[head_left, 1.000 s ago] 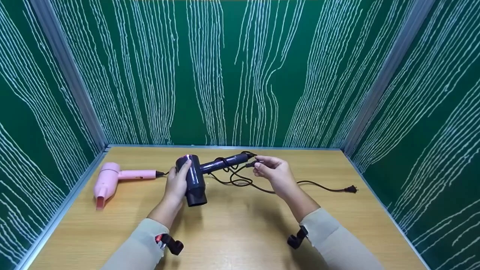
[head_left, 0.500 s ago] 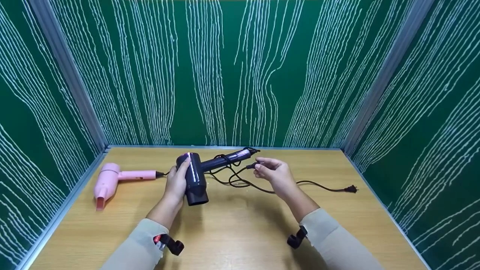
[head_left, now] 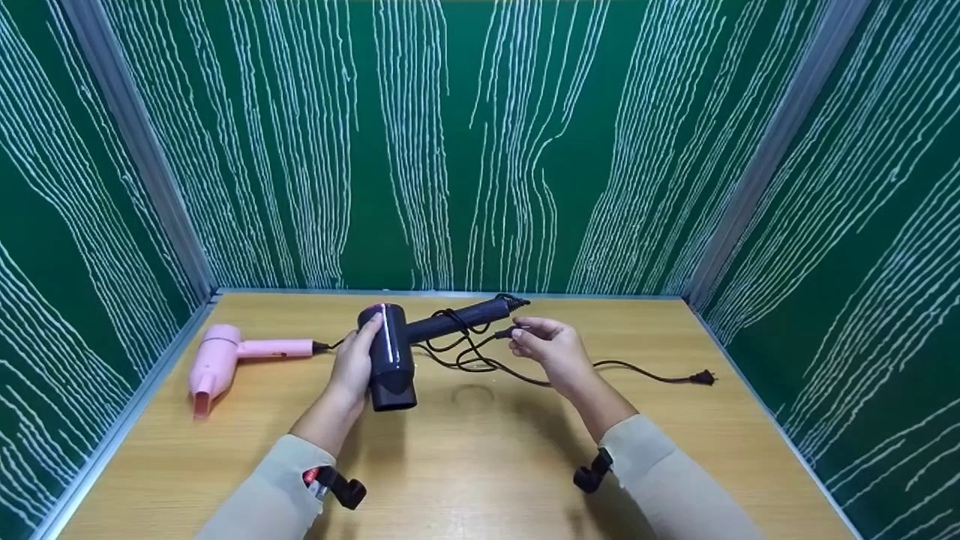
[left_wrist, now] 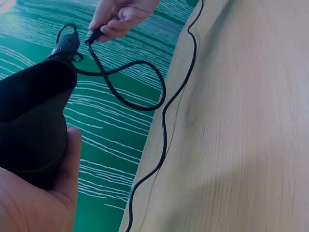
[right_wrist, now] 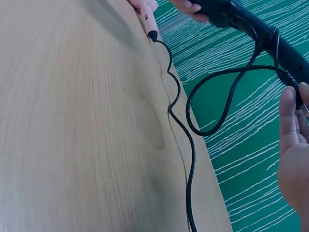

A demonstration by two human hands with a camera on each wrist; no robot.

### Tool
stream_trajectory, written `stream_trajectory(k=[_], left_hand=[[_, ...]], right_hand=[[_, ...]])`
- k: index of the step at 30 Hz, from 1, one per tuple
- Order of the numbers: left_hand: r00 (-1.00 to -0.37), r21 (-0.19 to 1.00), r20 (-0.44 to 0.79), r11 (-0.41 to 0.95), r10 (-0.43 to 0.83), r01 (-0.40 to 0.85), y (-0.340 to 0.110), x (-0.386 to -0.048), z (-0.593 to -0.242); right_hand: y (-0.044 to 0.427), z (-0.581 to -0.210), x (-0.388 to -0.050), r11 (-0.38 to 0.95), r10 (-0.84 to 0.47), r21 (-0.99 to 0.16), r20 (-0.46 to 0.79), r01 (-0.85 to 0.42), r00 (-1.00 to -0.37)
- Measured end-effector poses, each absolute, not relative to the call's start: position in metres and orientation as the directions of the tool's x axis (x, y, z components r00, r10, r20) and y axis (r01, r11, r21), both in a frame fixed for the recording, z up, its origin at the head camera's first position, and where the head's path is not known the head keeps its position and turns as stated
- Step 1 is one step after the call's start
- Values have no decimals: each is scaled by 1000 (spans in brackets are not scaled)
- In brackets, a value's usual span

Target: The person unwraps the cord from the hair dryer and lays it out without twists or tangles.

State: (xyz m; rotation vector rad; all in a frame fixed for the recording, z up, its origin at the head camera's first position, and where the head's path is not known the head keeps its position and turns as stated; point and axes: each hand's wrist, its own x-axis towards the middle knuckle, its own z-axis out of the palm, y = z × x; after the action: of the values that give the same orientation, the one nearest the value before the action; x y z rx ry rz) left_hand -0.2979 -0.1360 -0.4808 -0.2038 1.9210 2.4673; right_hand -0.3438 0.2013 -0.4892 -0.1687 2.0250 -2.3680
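Note:
My left hand [head_left: 352, 371] grips the barrel of a dark hair dryer [head_left: 389, 345], thumb over its near face. The dryer is held above the table, nozzle toward me and handle [head_left: 457, 319] pointing up to the right. Its black cord [left_wrist: 145, 107] winds around the handle and hangs in a loop. With fingertips and thumb, my right hand [head_left: 555, 352] pinches the plug [head_left: 505, 332] at the cord's end, just below the handle's tip. In the right wrist view the plug [right_wrist: 295, 94] is partly hidden by the fingers.
A pink hair dryer [head_left: 214, 364] lies on the wooden table [head_left: 480, 465] at the left. Its black cord [head_left: 630, 366] runs behind my hands to a plug [head_left: 702, 378] on the right. Green walls with white lines [head_left: 510, 150] enclose the table's back and sides.
The dark dryer's handle has swung slightly up and to the right, away from the plug. My right hand has barely moved and still pinches the plug.

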Motion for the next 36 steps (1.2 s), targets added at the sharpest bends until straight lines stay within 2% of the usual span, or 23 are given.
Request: stream_trajectory(k=[5, 12, 20, 28, 36], left_hand=[[-993, 962, -116, -250, -19, -108, -137, -298, -481], [-981, 963, -189, -188, 53, -196, -140, -296, -479], [-981, 967, -167, -179, 102, -184, -137, -295, -481], [-963, 967, -219, -93, 158, -236, -136, -292, -483], [-977, 986, -160, -15, 140, -164, -133, -293, -486]], right_hand=[[202, -490, -348, -158, -77, -987, 42, -29, -996], [205, -489, -355, -103, -45, -995, -4, 8, -999], [210, -483, -360, -39, -28, -999, 4, -3, -1000], [213, -477, -363, -81, -68, -996, 29, -24, -997], [213, -470, -362, -131, -48, -990, 68, -61, -997]])
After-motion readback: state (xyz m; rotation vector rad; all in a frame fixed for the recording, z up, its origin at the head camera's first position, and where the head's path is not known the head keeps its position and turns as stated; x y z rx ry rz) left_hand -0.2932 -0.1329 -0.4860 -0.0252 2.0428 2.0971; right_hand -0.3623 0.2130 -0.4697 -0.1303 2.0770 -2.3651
